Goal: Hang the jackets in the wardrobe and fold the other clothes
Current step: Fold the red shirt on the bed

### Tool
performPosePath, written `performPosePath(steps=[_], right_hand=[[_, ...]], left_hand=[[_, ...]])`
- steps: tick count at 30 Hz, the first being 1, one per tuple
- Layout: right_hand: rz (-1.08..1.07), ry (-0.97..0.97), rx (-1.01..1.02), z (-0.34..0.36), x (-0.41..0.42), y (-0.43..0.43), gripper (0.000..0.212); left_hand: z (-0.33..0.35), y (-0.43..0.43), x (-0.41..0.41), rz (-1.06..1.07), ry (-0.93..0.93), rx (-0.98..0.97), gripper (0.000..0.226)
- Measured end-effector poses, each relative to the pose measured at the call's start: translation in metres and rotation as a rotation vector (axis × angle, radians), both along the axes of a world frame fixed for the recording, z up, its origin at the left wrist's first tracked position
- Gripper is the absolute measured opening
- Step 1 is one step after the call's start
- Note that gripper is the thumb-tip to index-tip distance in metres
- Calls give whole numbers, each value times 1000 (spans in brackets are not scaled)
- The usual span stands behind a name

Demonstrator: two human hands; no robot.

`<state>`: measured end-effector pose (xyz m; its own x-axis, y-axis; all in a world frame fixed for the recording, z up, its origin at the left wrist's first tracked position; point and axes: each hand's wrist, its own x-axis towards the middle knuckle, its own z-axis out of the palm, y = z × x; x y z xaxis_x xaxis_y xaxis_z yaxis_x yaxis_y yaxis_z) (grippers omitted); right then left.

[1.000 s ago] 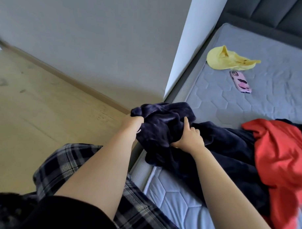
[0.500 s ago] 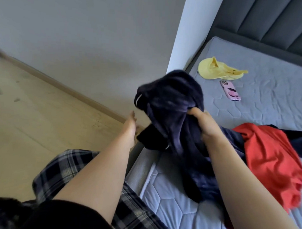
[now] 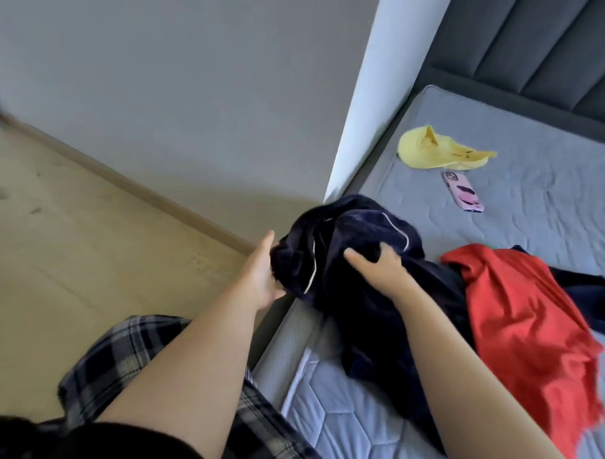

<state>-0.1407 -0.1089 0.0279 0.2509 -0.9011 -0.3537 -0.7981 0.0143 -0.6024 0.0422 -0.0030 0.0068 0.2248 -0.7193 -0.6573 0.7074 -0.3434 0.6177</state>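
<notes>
A dark navy garment (image 3: 348, 265) with thin white piping is bunched at the left edge of the mattress (image 3: 501, 202). My right hand (image 3: 378, 269) grips its fabric from above, fingers curled into the cloth. My left hand (image 3: 262, 272) is at the garment's left end, palm against it, with the fingers partly hidden by the cloth. A red garment (image 3: 524, 326) lies crumpled to the right, over more dark cloth (image 3: 593, 301).
A yellow cloth (image 3: 437, 151) and a pink phone (image 3: 461, 195) lie farther back on the mattress. A dark padded headboard (image 3: 540, 48) stands behind. A grey wall and white corner (image 3: 360, 111) rise at left above wooden floor (image 3: 70, 255).
My right hand has brought the lifted navy garment back down toward the mattress edge. My left hand has moved up against the garment's left end.
</notes>
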Motion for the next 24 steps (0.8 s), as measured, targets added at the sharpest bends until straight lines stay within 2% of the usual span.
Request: performPosePath(steps=[2,3,5,6,8,10,12,14,16,17,18,19,20,21,22,23,24], right_hand=[[117,145,131,-27,-4,13,128],[194,293,99,-40,-5,22,129],[279,539,-103,-58,-3,36,106],[264,564,-200,-59,-2,39,87],[183,435,-287,-52,3,37,54],[186,197,-265,-34,8,31,36],[310,-60,-176,-12,14,33,25],[420,-238,-30,1,14,37,24],[316,-286,-11,1,4,33,19],[187,-238,-142,-1,-6,26,22],[49,-94,-342,-3,-19,16,27],[-56,138,-521,-4,-34,5,36],[-124,363,-601,-5,-52,-5,55],[-173,513,-552,-8,-71,-13,77],[-226,571,-421,-11,-89,-18,94],[-294,555,-287,-16,-105,-20,105],[-359,513,-178,-23,-118,-21,106]], left_hand=[[-2,1,-4,-39,-56,73,46],[-3,1,-6,-65,-40,64,41],[-3,4,-9,-104,-3,29,38],[-3,5,-10,-125,-27,20,39],[-6,5,-10,-158,-137,4,47],[-8,2,-12,-184,-280,30,65],[-10,-1,-16,-205,-377,66,82],[-11,-3,-19,-178,-344,48,92],[-14,-8,-21,-155,-333,42,97],[-16,-10,-24,-162,-387,40,95],[-18,-12,-28,-167,-476,23,90],[-21,-13,-33,-175,-609,-6,82],[-24,-14,-38,-193,-768,-42,77],[-26,-14,-44,-217,-910,-83,73],[-26,-12,-50,-249,-996,-123,74],[-26,-11,-56,-283,-1026,-154,78],[-25,-10,-59,-313,-1017,-175,83]])
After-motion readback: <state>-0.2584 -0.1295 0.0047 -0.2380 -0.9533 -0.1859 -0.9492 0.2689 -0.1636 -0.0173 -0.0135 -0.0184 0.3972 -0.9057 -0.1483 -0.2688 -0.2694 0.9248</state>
